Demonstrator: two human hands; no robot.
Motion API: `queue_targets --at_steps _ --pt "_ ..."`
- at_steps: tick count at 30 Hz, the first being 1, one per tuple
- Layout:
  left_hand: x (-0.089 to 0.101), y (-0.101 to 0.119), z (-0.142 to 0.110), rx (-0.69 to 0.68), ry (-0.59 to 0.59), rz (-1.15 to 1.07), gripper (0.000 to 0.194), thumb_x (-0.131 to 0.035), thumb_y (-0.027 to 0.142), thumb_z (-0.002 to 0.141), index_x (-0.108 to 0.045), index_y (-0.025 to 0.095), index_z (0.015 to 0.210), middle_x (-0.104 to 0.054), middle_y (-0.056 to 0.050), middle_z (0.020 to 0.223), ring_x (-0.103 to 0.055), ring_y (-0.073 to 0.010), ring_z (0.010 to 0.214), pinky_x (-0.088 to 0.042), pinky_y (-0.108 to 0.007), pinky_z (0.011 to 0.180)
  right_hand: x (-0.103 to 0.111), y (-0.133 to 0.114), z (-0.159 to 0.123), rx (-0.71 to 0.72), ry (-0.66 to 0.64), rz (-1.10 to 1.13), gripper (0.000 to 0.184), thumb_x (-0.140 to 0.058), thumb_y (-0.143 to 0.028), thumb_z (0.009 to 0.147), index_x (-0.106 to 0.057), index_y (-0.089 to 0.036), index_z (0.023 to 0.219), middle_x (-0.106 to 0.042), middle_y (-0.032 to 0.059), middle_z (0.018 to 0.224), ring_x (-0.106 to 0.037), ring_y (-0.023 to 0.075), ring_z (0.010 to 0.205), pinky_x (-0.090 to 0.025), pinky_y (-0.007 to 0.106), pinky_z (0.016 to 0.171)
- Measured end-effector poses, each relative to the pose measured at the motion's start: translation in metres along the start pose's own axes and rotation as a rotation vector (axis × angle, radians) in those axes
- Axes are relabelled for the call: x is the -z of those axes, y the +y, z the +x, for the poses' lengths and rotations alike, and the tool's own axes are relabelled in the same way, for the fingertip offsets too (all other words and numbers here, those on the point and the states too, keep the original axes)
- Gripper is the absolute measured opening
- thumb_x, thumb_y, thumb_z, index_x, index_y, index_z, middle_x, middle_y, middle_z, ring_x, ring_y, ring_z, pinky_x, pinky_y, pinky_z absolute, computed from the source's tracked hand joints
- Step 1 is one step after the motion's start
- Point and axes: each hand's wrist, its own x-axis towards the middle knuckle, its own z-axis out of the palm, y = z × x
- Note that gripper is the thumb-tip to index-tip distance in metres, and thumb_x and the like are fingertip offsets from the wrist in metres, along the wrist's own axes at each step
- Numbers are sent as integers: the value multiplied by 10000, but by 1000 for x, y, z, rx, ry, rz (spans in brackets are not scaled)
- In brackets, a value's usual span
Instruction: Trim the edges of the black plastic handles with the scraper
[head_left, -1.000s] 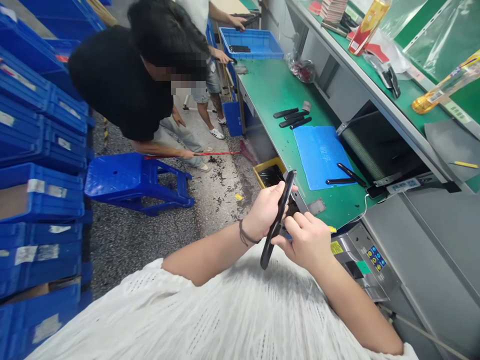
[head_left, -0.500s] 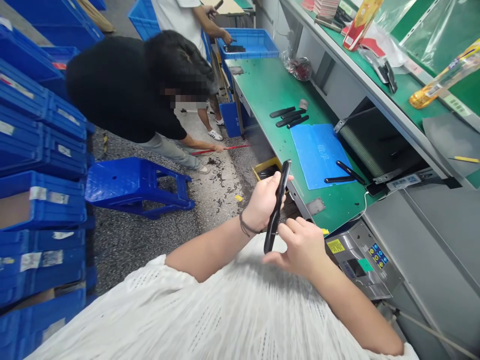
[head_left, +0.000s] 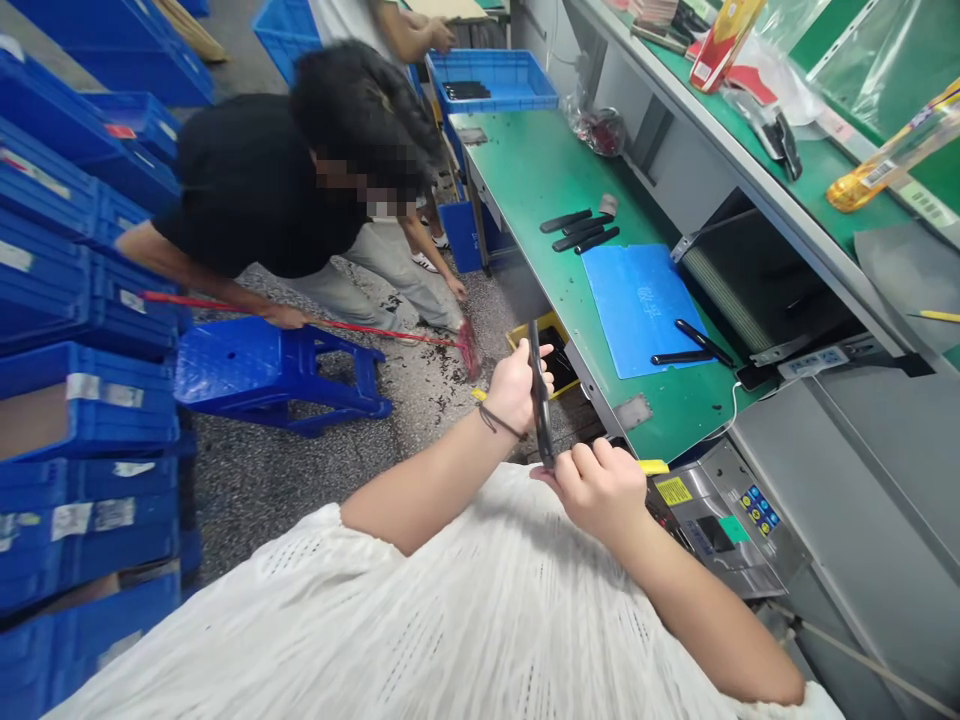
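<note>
Green antistatic worktop at right, stacked blue plastic crates at left. Co-worker bent over speckled floor, red-handled broom beside blue plastic stool. Blue rubber mat and slim black bars on worktop. Left hand wraps glossy black phone-shaped slab, held edge-on over yellow bin; right hand pinches its lower end.

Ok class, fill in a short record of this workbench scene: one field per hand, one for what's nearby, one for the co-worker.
left hand: grips black phone-like device upright
right hand: fingers closed on its lower end
nearby: yellow tray by green workbench, blue mat on bench
co-worker: sweeping with red-handled broom, beside blue plastic stool
</note>
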Motion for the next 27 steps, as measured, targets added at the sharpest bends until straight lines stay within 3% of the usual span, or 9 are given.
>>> queue_targets --at_steps 4,8,11,14,16,18,21,23,27 --pt "7 5 17 1 94 -61 409 -396 451 1105 -581 93 1032 -320 67 593 -282 -52 402 -241 -166 402 -17 13 -17 -100 -30 62 130 -590 -231 1014 -633 -160 914 -449 31 715 -343 127 716 -180 315 665" --pt "17 4 30 -39 118 -51 416 -413 498 1091 -560 115 1022 -316 67 584 -297 -63 413 -261 -167 417 -21 16 -21 -403 -221 267 563 -606 -287 1013 -459 -194 1549 -603 36 1000 -505 99 779 -306 251 625" --pt "21 -4 35 -65 108 -5 429 -360 488 1104 -548 117 1001 -330 61 587 -337 -77 433 -309 -178 447 -19 7 -9 -449 -115 627 404 -675 -406 996 -607 -157 1307 -599 40 958 -551 90 824 -422 216 707" --pt "26 -11 29 -115 69 100 306 -475 392 1076 -552 108 992 -503 -10 703 -525 -112 583 -456 -219 588 -12 -1 6 -429 99 714 156 -620 -267 1019 -601 -125 958 -563 30 855 -513 68 793 -414 200 714" --pt "32 -11 16 -333 25 242 269 -702 316 945 -584 127 1097 -634 -92 969 -647 -161 904 -517 -258 824 -3 -5 12 -422 175 701 105 -615 -178 999 -574 -119 922 -546 23 830 -502 65 800 -401 196 718" --pt "42 -8 -1 -738 -161 541 448 -781 340 858 -611 180 1241 -634 -126 1240 -590 -208 1204 -447 -306 1049 9 -7 14 -418 174 724 91 -637 -163 984 -576 -121 932 -539 17 823 -493 63 795 -391 197 713" --pt "56 -7 -20 -1203 -664 1082 316 -511 449 1002 -690 189 992 -689 -126 1010 -619 -231 981 -420 -373 996 24 -8 13 -440 101 797 131 -664 -238 990 -585 -134 991 -542 11 849 -476 57 759 -379 192 670" --pt "61 -9 -23 -1263 -764 1223 460 -333 409 1053 -572 194 724 -598 -87 699 -517 -197 686 -394 -362 806 28 -4 7 -487 33 774 207 -629 -275 1017 -559 -147 1164 -574 28 975 -514 59 811 -420 182 693" --pt "63 -13 -18 -1219 -642 1191 499 -237 398 1067 -455 203 663 -536 -75 615 -447 -189 612 -336 -352 722 25 18 -10 -374 -132 309 488 -424 -30 965 -505 -240 1399 -579 35 1059 -541 87 901 -388 193 675"
